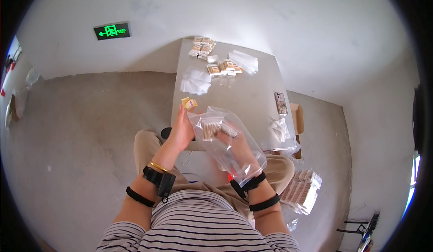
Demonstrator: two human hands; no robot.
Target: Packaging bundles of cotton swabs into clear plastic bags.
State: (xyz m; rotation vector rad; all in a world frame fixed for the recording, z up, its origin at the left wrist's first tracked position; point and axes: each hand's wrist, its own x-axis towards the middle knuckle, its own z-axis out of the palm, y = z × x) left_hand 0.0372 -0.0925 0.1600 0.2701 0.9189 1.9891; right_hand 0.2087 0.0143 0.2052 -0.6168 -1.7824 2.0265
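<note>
A large clear plastic bag [246, 146] spreads in front of me above the near part of the table. My right hand [232, 139] shows through its film; whether it is inside or under the bag cannot be told. Its fingers close on cotton swabs [211, 130], bundled side by side, with more whitish tips beside the fingers. At the bag's left corner, my left hand [181, 128] points its fingers upward and seems to pinch the edge, the thumb partly hidden. Just beyond those fingertips are small yellow and white packets [190, 103].
The grey table [243, 101] carries packed swab bundles [203, 47], more packs [223, 68], flat clear bags [196, 80], another bag stack [243, 62], a phone [280, 103] and crumpled plastic [280, 130]. An open carton [297, 119] stands right; wrapped bundles [301, 191] lie on the floor.
</note>
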